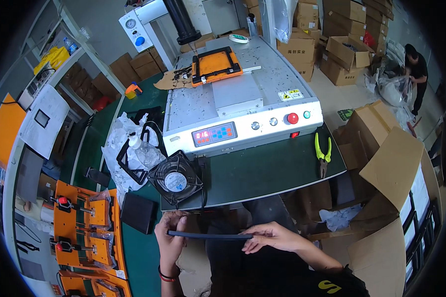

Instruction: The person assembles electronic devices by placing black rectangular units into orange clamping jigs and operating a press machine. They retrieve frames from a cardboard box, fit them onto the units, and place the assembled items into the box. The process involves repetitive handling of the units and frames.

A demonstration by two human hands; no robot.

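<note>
A thin, dark, flat piece, seen edge-on and slightly bowed, spans the space between my hands above my lap. My left hand is closed on its left end, thumb on the near side. With fingers bent, my right hand pinches the other end. Whether the piece is a solid strip or a frame cannot be told from this angle. Just beyond my left hand, a black square fan lies at the table edge. A black box-like block is to the left of that hand.
A grey press machine with a red button carries an orange fixture. Yellow-green pliers lie at the table's right edge. Orange clamp jigs stand at left; an open carton at right. Another person stands far right.
</note>
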